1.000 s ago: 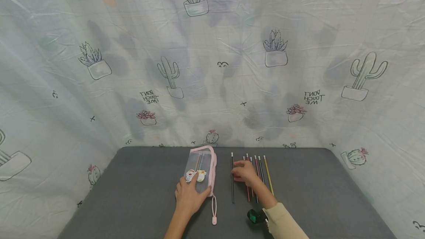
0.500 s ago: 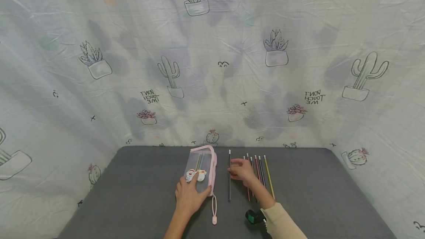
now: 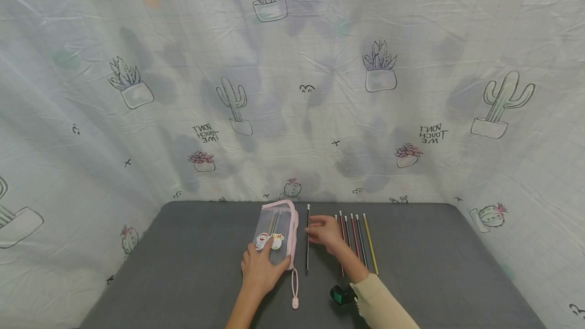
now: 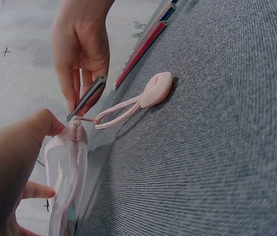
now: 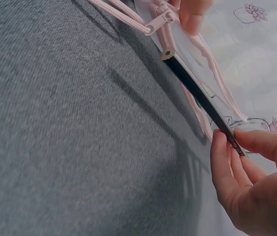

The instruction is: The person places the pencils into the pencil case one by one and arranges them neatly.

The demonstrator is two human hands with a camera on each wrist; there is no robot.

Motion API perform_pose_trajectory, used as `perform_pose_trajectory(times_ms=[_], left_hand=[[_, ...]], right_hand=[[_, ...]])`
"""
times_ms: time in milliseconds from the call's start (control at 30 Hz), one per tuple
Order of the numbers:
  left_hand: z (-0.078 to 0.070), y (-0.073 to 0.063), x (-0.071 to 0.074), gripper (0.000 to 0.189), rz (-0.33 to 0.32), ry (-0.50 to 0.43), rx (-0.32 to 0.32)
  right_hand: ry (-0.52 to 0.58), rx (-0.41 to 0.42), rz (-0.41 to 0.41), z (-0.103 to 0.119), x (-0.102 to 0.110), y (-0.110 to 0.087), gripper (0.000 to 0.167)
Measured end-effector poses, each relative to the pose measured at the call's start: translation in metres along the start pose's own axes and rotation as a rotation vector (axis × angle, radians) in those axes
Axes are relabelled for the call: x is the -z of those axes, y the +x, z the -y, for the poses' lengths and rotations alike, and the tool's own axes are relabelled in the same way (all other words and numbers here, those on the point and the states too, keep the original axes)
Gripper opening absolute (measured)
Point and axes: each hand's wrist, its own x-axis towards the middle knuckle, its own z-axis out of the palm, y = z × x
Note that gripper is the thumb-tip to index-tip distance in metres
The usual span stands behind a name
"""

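A clear pencil case [image 3: 262, 221] with pink trim lies on the grey table, stickers on its face and some pencils showing inside. My left hand [image 3: 261, 270] holds its near end, thumb by the zipper side and fingers over the face. From the zipper pull hangs a pink cord loop [image 4: 124, 110] with a pink tab [image 4: 156, 90]. Between thumb and fingers, my right hand [image 3: 325, 231] pinches a dark pencil [image 3: 307, 253] just right of the case. In the right wrist view the pencil [image 5: 197, 93] is raised off the cloth, its unsharpened end near the zipper.
Several pencils, among them a yellow pencil [image 3: 370, 248], lie side by side to the right, partly behind my right forearm. A small black and green device [image 3: 342, 295] sits by the right sleeve. A cactus-print curtain [image 3: 292, 116] rises behind the table [image 3: 196, 258].
My right hand has moved left with the dark pencil, away from the other pencils and up to the case's zipper side. The left hand and the case have stayed put.
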Motion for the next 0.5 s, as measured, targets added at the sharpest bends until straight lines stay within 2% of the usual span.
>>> perform_pose_trajectory(times_ms=[300,500], left_hand=[[0.0,0.0,0.0,0.078,-0.008,-0.003,-0.003],[-0.001,0.0,0.001,0.079,0.013,-0.01,0.001]], right_hand=[[0.004,0.025,-0.003,0.001,-0.013,0.007,0.043],[0.023,0.014,-0.02,0.003,-0.021,0.011,0.043]])
